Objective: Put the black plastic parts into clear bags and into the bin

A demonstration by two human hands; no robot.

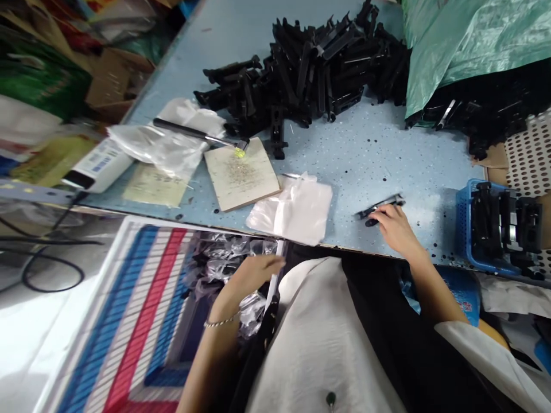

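My right hand (396, 228) is closed on a narrow black plastic part (375, 210), which lies low on the blue speckled table near its front edge. My left hand (256, 274) is at the table's front edge, over a crate of clear-bagged dark parts (224, 258). Its fingers are stretched out, slightly blurred, and appear to hold nothing. Between the hands, a stack of clear plastic bags (307, 209) lies on the table. Farther back is a big heap of similar black parts (310, 69).
A hammer (189, 133) rests with its head on a worn square board (241, 175). Left of it are crumpled plastic and a white box (103, 166). A blue basket (462, 223) holding black parts stands at right, below a green sack (465, 46). A striped crate (124, 321) sits lower left.
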